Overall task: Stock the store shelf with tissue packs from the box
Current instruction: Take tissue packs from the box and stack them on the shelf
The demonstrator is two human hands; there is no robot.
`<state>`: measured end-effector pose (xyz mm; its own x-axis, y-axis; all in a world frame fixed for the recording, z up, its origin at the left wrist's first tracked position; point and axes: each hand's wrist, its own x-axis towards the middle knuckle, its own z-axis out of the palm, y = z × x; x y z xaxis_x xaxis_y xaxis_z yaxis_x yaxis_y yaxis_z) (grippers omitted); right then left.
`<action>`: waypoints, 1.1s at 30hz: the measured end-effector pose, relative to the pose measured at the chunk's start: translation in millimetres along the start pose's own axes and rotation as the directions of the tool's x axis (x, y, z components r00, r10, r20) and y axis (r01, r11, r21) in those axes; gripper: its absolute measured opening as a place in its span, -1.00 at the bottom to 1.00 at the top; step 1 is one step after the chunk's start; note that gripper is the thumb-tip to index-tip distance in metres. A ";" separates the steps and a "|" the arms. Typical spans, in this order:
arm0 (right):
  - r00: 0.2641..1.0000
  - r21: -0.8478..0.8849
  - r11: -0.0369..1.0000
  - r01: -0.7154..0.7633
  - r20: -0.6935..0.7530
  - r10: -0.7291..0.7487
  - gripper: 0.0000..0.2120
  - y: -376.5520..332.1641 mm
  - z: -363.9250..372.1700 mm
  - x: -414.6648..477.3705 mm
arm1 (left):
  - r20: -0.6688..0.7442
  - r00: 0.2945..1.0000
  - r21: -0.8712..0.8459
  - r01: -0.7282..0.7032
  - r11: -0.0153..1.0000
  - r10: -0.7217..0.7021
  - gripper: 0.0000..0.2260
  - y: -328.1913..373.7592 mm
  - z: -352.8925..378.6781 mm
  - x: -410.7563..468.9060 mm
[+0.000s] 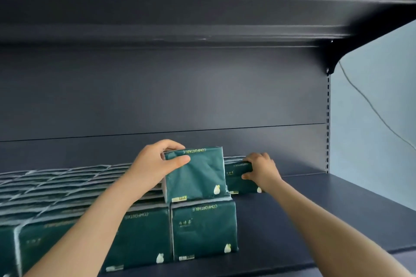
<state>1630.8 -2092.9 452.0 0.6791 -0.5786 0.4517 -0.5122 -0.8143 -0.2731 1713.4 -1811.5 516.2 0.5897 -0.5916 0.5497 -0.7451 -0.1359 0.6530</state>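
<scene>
The tissue pack (195, 174) in your left hand (155, 164) looks like a soft block in dark green film. Expect it to be light, to give under pressure and to be a little slick on the wrapper. It should not break, though a hard squeeze would probably crease it. The top edge is the sensible place to take it, thumb on the front face and fingers behind, and that is how you have it: your thumb lies across the upper front and your fingers curl over the top. The pack stands upright, its base touching the top of the front-row pack (203, 229) below it, so it begins a second layer.

Just to its right, and further back, a second pack (236, 179) stands on the shelf (337, 209). Your right hand (261, 170) grips this one at its right end, fingers curled over the top and thumb pressed to the front face. The two packs sit close together; whether they touch is hidden by the nearer one.

To your left the stocked rows (56, 182) run away in tight lines, white side seams upward. The right part of the shelf is bare dark metal. The box is not in view. A thin cable (369, 103) hangs on the pale wall beyond the shelf upright.
</scene>
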 end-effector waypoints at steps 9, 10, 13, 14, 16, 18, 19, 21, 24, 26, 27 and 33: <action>0.998 -0.005 0.998 0.066 0.011 -0.066 -0.42 14.4 51.5 26.8 | -0.018 1.000 -0.038 0.011 0.999 -0.011 -0.85 -14.0 7.9 17.6; 0.998 0.016 0.998 0.061 0.007 -0.061 -0.43 14.0 49.9 28.3 | -0.018 1.000 -0.049 0.010 0.999 -0.011 -0.85 -13.0 9.7 18.2; 0.999 0.086 0.996 0.033 0.013 -0.035 -0.43 10.0 35.8 29.0 | -0.021 0.999 -0.098 0.027 0.995 -0.030 -0.86 -6.5 16.1 17.9; 1.000 0.178 0.984 0.011 0.007 -0.013 -0.43 8.1 28.5 26.4 | -0.024 0.999 -0.096 0.035 0.995 -0.038 -0.86 -3.8 18.3 17.5; 0.997 0.448 0.892 -0.054 -0.019 0.070 -0.51 3.7 9.6 12.8 | -0.032 0.998 -0.078 0.046 0.996 -0.049 -0.86 2.8 22.5 16.0; 0.989 0.700 0.709 -0.080 -0.034 0.146 -0.68 -1.9 -11.0 -9.5 | -0.038 0.998 -0.100 0.053 0.994 -0.057 -0.87 11.2 26.6 13.2; 0.987 0.794 0.603 -0.078 -0.023 0.158 -0.75 -5.2 -20.7 -21.6 | -0.036 0.998 -0.118 0.056 0.992 -0.060 -0.88 15.7 29.3 11.8; 0.993 0.903 0.426 -0.060 0.008 0.121 -0.80 -12.8 -36.3 -48.6 | -0.030 0.997 -0.133 0.062 0.989 -0.066 -0.88 23.1 36.6 7.0; 1.000 0.953 0.303 -0.017 0.010 0.026 -0.84 -23.8 -54.4 -81.3 | -0.029 0.998 -0.124 0.056 0.991 -0.060 -0.85 34.0 48.9 -0.9; 1.000 0.959 0.283 -0.014 0.018 -0.012 -0.81 -29.8 -60.7 -94.9 | -0.025 0.998 -0.116 0.048 0.992 -0.051 -0.85 41.3 57.4 -6.2; 1.000 0.958 0.287 -0.008 0.013 -0.015 -0.79 -31.6 -62.1 -99.1 | -0.024 0.999 -0.116 0.042 0.992 -0.045 -0.85 44.4 61.3 -8.7; 0.997 0.979 0.199 -0.049 0.036 0.070 -0.81 -14.9 -70.9 -106.9 | -0.024 0.999 0.104 -0.019 0.994 0.022 -0.74 55.1 68.7 -19.5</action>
<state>1528.5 -2015.7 468.0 0.6597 -0.6359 0.4006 0.3792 -0.1786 -0.9079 1639.4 -1862.0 505.7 0.5805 -0.5750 0.5766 -0.7848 -0.2063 0.5844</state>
